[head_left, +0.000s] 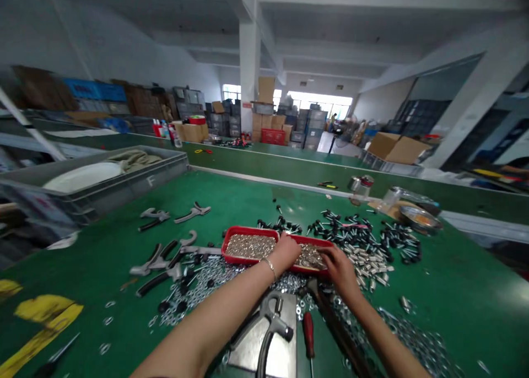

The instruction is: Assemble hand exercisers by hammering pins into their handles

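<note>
Both hands rest over a shallow red tray (248, 233) heaped with small silver metal parts. My left hand (285, 252) sits at the tray's middle, its fingers down among the parts. My right hand (336, 268) lies spread on the parts at the tray's right end. Whether either hand holds any small parts is hidden. Just below the tray lie scattered steel washers (206, 290). Black-capped screws (359, 237) spread to the right of it, and black-handled pliers (155, 262) lie to the left.
The parts lie on a green workbench (463, 279). A grey plastic crate (95, 188) stands at its far left, and a metal bowl (419, 219) at the right. A red-handled screwdriver (308, 334) lies near my body. Cardboard boxes and stacked crates fill the room behind.
</note>
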`<state>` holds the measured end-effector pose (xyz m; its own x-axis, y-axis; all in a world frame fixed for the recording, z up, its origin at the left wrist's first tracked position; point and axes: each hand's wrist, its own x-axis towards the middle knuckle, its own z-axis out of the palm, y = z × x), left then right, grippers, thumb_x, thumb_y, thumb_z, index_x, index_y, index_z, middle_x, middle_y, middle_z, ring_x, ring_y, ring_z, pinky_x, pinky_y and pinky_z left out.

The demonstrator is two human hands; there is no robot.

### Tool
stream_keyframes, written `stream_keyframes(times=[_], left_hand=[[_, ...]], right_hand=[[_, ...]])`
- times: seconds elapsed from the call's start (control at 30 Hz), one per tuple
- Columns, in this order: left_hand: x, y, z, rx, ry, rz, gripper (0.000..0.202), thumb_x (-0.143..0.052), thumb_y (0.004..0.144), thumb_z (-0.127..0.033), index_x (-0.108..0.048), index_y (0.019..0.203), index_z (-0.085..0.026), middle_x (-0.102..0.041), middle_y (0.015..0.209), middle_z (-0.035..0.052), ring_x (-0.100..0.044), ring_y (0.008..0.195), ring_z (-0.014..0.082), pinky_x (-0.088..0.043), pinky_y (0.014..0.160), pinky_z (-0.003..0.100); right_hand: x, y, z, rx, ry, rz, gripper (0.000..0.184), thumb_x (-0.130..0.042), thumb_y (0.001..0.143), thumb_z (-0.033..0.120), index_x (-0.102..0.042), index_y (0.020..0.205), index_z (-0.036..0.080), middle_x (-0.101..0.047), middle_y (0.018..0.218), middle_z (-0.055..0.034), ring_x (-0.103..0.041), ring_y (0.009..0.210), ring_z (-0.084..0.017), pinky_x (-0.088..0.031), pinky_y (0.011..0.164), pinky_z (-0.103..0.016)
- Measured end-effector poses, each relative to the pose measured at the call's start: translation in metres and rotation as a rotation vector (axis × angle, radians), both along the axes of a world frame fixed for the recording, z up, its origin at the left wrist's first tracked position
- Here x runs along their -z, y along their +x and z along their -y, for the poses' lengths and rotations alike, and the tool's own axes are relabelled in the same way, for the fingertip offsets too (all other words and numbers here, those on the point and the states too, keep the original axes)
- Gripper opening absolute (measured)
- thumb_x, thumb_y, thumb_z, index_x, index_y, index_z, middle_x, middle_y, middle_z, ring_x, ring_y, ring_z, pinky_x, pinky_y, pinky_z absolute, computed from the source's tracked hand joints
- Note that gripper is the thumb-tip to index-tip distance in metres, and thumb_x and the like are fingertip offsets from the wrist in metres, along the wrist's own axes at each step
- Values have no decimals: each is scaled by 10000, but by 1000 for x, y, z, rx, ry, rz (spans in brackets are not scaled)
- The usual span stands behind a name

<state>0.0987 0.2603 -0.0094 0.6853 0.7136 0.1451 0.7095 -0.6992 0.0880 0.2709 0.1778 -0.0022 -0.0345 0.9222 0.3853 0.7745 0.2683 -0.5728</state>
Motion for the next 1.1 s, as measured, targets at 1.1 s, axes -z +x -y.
stream_keyframes(times=[1.1], left_hand=[[-60, -186, 168, -341, -47, 286, 288, -403, 996, -347, -661, 1049, -231, -729, 940, 39, -656, 820, 202, -462, 762, 343]], right_hand=[[-12, -99, 41, -353, -333, 510, 108, -566, 844, 108, -641, 813, 180, -711, 846, -137, -632, 881, -300, -453, 748, -362]])
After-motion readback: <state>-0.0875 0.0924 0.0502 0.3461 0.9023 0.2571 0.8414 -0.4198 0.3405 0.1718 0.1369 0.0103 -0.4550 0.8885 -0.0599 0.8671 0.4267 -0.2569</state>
